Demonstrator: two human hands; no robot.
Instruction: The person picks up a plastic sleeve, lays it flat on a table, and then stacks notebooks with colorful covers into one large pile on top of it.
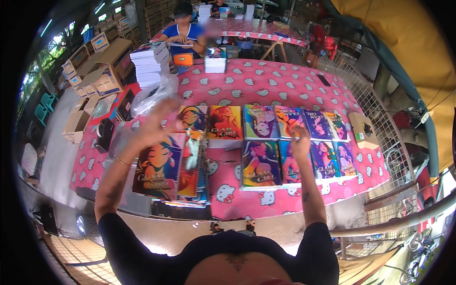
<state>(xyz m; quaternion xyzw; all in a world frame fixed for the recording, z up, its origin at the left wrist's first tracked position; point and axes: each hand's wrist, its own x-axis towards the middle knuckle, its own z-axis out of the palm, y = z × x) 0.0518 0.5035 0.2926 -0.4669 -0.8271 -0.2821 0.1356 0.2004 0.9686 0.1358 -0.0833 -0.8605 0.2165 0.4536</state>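
Note:
My left hand (159, 124) is smeared by motion, but its fingers look apart. It hovers beside a clear plastic bag (164, 89), above a spiral notebook with a dark cover and a woman's face (159, 161). That notebook tops a pile at the front left; more notebooks overlap at its right. Over the right-hand group of bright notebooks is my right hand (300, 142), its fingers slightly bent and apart at an orange-covered notebook (288, 118). Part of a blue one (289, 164) is hidden under my wrist. A red-orange notebook (225, 122) lies in the middle of the back row.
A pink cloth with cartoon cat heads covers the table (228, 192). At the far left stands a tall stack of books (150, 66); a shorter stack (215, 64) is near a person in blue (183, 35). A phone (324, 80) and small cardboard box (363, 130) lie right.

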